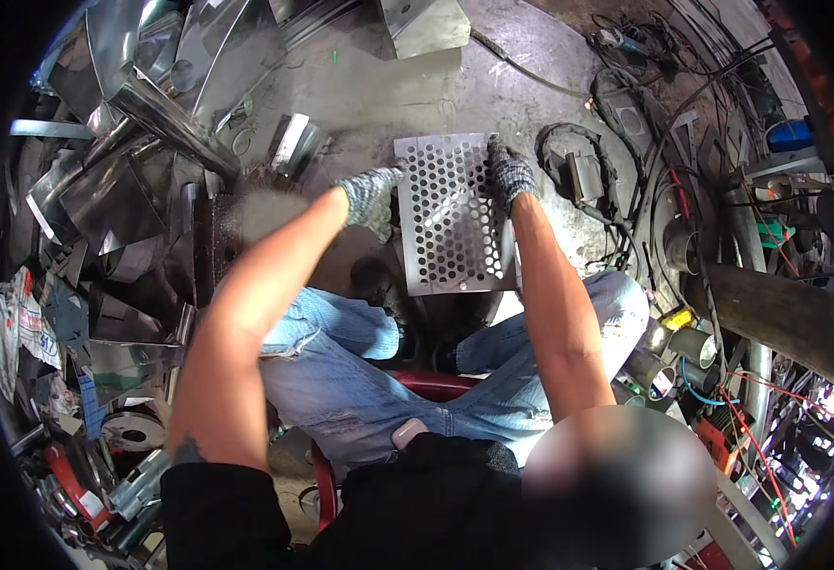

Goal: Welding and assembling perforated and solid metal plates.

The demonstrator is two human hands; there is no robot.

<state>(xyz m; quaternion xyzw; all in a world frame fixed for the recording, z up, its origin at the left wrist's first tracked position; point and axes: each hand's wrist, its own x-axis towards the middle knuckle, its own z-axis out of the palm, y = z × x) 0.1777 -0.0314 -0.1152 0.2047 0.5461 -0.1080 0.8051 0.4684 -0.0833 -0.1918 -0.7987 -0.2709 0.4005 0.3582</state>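
A grey perforated metal sheet (451, 217), with rows of round holes and a plain rim, is held in front of my knees. My left hand (371, 198), in a grey knitted glove, grips its left edge near the upper corner. On the opposite edge, my right hand (510, 173) is closed in a matching glove, its fingers along the upper right corner. Parts of both hands' fingers are hidden by the gloves' angle and the sheet. The sheet's near edge lies above my shoes and partly covers the floor between my legs.
Shiny metal offcuts and tubes (175, 123) are heaped on the left. A bent metal piece (426, 27) stands at the far side. Black cables (616, 142) coil on the right, near a small metal block (585, 178). Metal cups (691, 347) sit beside my right knee.
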